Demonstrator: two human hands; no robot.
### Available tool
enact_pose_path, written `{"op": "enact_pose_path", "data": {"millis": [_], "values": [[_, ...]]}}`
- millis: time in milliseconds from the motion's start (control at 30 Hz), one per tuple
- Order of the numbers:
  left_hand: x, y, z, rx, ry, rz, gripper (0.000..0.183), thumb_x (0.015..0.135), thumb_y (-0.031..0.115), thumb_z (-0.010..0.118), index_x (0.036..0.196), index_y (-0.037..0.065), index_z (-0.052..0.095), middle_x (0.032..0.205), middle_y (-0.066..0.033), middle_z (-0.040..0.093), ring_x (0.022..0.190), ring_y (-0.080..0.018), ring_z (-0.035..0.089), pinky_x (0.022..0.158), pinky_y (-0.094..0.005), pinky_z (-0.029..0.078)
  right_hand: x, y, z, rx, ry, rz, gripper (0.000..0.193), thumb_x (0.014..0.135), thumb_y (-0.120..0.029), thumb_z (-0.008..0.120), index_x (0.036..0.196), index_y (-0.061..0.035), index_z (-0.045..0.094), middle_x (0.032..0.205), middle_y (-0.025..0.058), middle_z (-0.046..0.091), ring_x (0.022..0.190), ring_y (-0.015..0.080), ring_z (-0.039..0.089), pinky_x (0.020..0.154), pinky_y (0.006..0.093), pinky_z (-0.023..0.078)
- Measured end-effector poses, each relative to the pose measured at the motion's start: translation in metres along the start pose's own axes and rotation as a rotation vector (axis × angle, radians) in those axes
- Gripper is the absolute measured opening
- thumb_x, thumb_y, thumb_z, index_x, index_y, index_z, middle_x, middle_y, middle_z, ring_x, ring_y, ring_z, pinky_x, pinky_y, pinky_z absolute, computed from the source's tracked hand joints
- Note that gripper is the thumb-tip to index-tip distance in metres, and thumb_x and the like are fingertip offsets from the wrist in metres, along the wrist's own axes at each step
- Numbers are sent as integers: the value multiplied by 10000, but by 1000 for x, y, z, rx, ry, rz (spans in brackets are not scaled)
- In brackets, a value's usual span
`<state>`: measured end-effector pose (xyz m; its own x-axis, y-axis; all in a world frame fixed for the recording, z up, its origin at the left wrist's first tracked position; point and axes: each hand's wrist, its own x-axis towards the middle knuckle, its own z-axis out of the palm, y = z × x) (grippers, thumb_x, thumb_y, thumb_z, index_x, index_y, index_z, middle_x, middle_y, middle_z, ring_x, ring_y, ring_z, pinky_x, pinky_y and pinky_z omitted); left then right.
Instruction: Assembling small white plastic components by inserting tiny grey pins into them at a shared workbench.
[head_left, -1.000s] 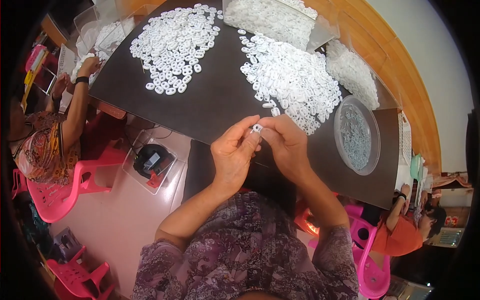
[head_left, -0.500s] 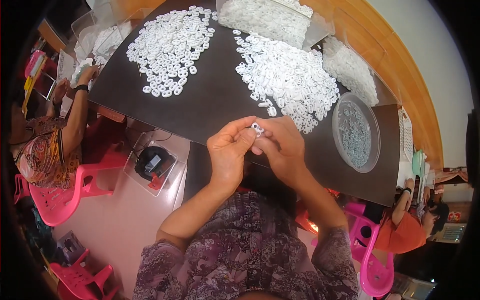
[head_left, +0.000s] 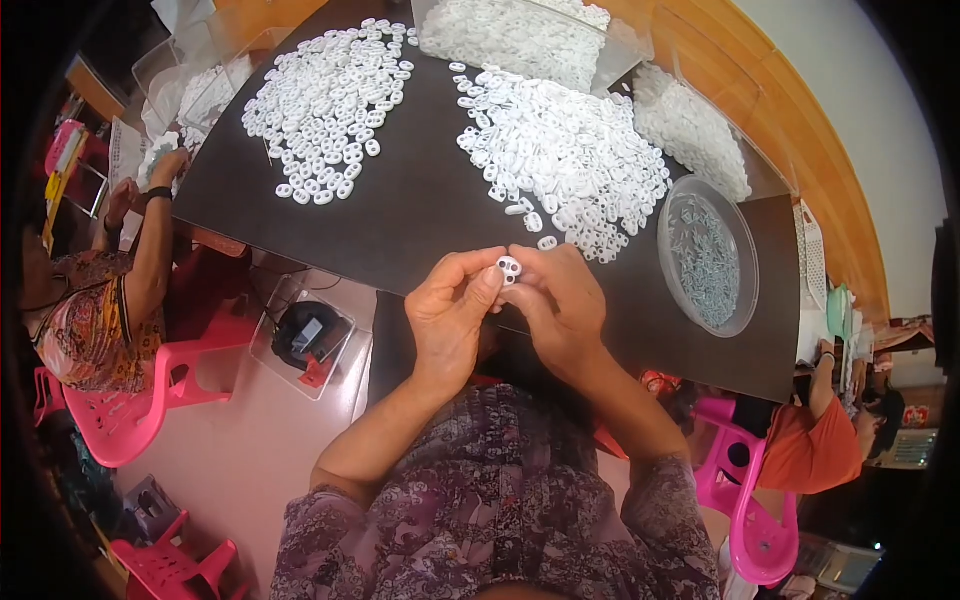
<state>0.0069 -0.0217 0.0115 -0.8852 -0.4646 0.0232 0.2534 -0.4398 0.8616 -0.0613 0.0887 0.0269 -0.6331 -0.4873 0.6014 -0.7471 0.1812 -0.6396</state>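
Observation:
A small white oval plastic piece with two dark round holes [head_left: 510,269] is held up between my fingertips over the table's near edge. My left hand [head_left: 450,310] pinches it from the left with thumb and forefinger. From the other side, my right hand [head_left: 562,305] closes its thumb and fingers on the same piece. The curled lower fingers of both hands are partly hidden. Just beyond my right hand spreads a heap of small white plastic parts [head_left: 570,150], with a few loose ones at its near edge. Farther left lies another heap of white oval two-holed pieces [head_left: 325,105].
On the dark table [head_left: 400,225], a round clear tub [head_left: 752,285] of slender grey screw-like pieces stands at right. Clear bins of white parts [head_left: 515,45] line the back. Co-workers sit at left [head_left: 150,235] and right [head_left: 815,445], near pink chairs [head_left: 150,400].
The white piece has turned in my fingers, and its two-holed face now shows more fully. Both hands have shifted slightly left and down in view, along with a small shift of the whole scene.

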Motion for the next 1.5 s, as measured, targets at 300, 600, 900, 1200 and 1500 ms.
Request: {"op": "enact_pose_path", "data": {"millis": [300,600,900,1200,1500], "values": [[0,1,0,142,16,167,194,897,49,569,1059,-45,615,838,-21,530,708,-73,494,624,-194,417,-1,-6,5,48,-4,50,269,733,58,642,995,3,628,791,64,574,655,152,530,578,258,420],[0,-6,0,176,57,246,166,902,73,569,1015,-34,629,819,-13,534,694,-64,485,609,-192,408,-4,-4,18,37,98,-52,248,733,22,650,977,1,614,734,52,589,625,196,496,566,289,386],[2,-2,-2,128,82,222,159,903,66,567,1009,-34,631,815,-6,541,691,-54,483,620,-183,408,-6,-9,19,93,38,55,222,780,66,602,998,21,603,799,59,540,660,132,501,584,245,407],[-3,-6,-1,125,26,269,181,915,80,555,1044,-35,608,794,2,512,681,-53,467,608,-182,395,-8,-10,24,55,156,-19,209,755,-19,661,952,6,596,747,62,576,628,200,483,553,292,391],[-7,-12,5,216,108,393,152,930,103,532,991,-22,594,758,-2,482,624,-51,447,546,-185,380,-8,-5,28,-47,190,-196,203,775,-18,628,964,27,570,773,112,565,630,244,502,548,325,405]]}}
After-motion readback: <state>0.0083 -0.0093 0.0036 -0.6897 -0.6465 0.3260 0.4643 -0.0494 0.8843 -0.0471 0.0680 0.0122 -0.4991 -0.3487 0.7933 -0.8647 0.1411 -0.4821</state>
